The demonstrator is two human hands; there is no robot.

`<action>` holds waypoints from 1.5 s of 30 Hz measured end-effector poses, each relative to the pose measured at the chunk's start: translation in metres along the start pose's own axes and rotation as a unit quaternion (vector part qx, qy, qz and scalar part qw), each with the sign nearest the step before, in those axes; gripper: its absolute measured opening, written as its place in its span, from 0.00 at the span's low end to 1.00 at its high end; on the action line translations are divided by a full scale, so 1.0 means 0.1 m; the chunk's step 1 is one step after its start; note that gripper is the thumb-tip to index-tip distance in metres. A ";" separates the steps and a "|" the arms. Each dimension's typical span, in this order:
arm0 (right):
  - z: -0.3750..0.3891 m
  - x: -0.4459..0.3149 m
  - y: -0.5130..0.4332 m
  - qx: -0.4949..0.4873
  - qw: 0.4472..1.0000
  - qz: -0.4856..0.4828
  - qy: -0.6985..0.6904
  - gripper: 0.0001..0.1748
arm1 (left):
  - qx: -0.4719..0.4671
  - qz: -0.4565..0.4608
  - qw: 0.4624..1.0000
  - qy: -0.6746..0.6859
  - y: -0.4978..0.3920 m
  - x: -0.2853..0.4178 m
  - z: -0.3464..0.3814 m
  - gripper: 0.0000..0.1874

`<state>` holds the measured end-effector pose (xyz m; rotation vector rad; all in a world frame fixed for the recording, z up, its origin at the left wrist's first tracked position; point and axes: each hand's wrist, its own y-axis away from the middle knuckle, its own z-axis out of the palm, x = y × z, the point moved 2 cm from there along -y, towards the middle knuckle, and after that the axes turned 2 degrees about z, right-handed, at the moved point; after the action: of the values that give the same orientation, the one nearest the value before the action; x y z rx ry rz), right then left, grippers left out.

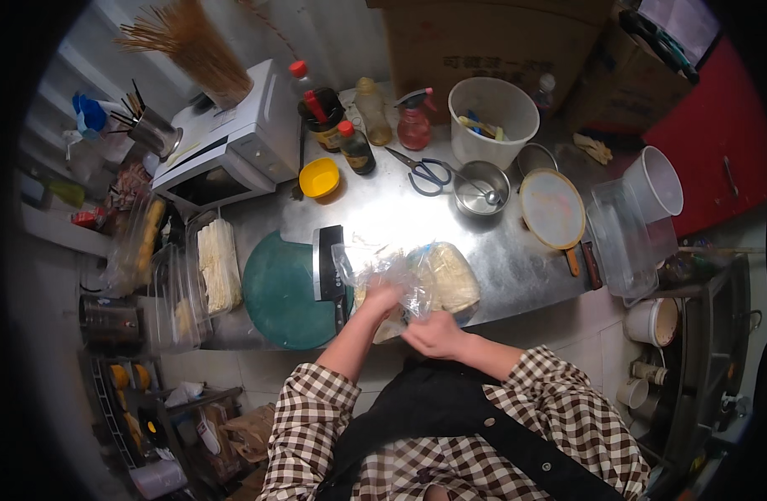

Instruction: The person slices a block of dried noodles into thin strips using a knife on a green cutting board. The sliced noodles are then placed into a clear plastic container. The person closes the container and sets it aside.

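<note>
Both of my hands grip a crinkled clear plastic bag (415, 282) at the front of the steel table. My left hand (385, 295) holds its left part, and my right hand (438, 335) pinches its near edge. Just right of the bag's gathered part is a pale yellow block of stacked food sheets (453, 278), partly under plastic. More pale material shows below my hands, mostly hidden by them. Left of the bag, a cleaver (328, 263) lies on the edge of a round green cutting board (283, 294), its handle towards me.
Plastic tubs, one with pale strips (217, 266), stand at the left by a microwave (233, 156). Behind are a yellow bowl (319, 178), sauce bottles (357, 150), scissors (428, 175) and a steel pot (474, 210). A round strainer (551, 206), knife (590, 266) and clear containers (621, 244) lie right.
</note>
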<state>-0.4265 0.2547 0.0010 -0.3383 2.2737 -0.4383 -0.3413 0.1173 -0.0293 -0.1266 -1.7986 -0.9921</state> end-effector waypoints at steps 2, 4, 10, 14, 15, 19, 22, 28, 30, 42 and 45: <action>-0.19 0.01 0.17 0.055 0.991 0.087 -0.088 0.11 | 0.002 -0.012 1.000 0.004 0.04 -0.01 0.05 0.25; -0.34 0.00 0.30 0.102 0.949 0.197 -0.223 0.13 | 0.020 0.011 0.999 0.036 0.10 0.03 0.10 0.23; -0.68 0.49 0.01 0.242 0.639 0.401 -0.611 0.13 | 0.033 0.229 0.957 -0.174 0.30 0.09 0.11 0.12; -0.54 0.99 -0.79 0.096 0.715 0.434 -0.540 0.13 | 0.112 0.412 0.867 -0.257 0.39 0.06 0.14 0.07; -0.45 1.06 -0.98 0.051 0.737 0.467 -0.486 0.13 | 0.132 0.463 0.834 -0.269 0.42 0.06 0.16 0.07; -0.07 1.01 -1.53 -0.189 0.805 0.426 -0.368 0.14 | 0.197 0.601 0.689 -0.355 0.49 0.13 0.21 0.10; 0.20 0.68 -1.70 -0.370 0.817 0.305 -0.320 0.13 | 0.158 0.557 0.701 -0.416 0.42 0.14 0.20 0.10; 0.06 0.58 -1.60 -0.309 0.868 0.186 -0.340 0.14 | 0.061 0.300 0.892 -0.332 0.30 -0.07 0.18 0.11; -0.26 0.86 -1.45 -0.076 0.889 0.285 -0.350 0.11 | 0.080 0.169 0.958 -0.220 0.29 -0.12 0.16 0.12; 0.35 0.12 0.02 -0.036 0.947 0.290 -0.136 0.18 | 0.053 -0.087 0.950 0.294 0.25 0.00 0.17 0.11; 0.48 0.20 -0.08 -0.020 0.954 0.301 -0.001 0.12 | 0.053 -0.105 0.947 0.298 0.25 -0.02 0.14 0.12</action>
<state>-0.4032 0.2301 -0.0388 0.3359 2.2439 -0.0732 -0.3380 0.1441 -0.0186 0.4035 -1.3143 -0.9485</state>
